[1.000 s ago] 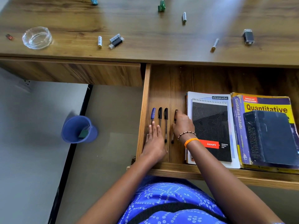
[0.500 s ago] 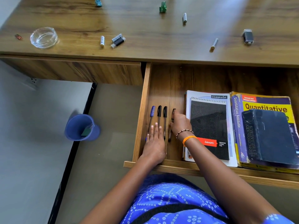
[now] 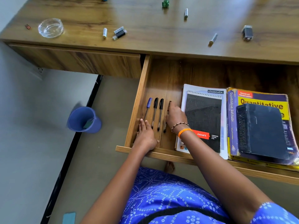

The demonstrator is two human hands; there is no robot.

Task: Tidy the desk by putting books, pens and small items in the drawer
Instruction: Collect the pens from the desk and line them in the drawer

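Note:
The open drawer (image 3: 163,75) holds a row of pens at its left end: a blue-capped pen (image 3: 149,104), two black-capped pens (image 3: 155,104) (image 3: 161,105) and a dark-capped pen (image 3: 164,129). My left hand (image 3: 145,135) lies flat on the drawer bottom, fingers straight at the lower end of the blue-capped pen. My right hand (image 3: 175,117) covers the dark-capped pen, fingers curled on it near its cap. To the right lie a black spiral pad (image 3: 203,113), a yellow Quantitative Aptitude book (image 3: 262,99) and a dark dictionary (image 3: 262,130) on top of it.
On the desk top (image 3: 161,25) are several batteries (image 3: 105,32), a glass dish (image 3: 50,27), a green figure (image 3: 165,2), a dark small block (image 3: 247,32) and a red bit (image 3: 28,26). A blue bin (image 3: 83,119) and a flat teal object (image 3: 69,218) are on the floor.
My left hand slid left and back, off the black pens toward the blue pen's end. My right hand stays on the dark-capped pen. The view shifted slightly.

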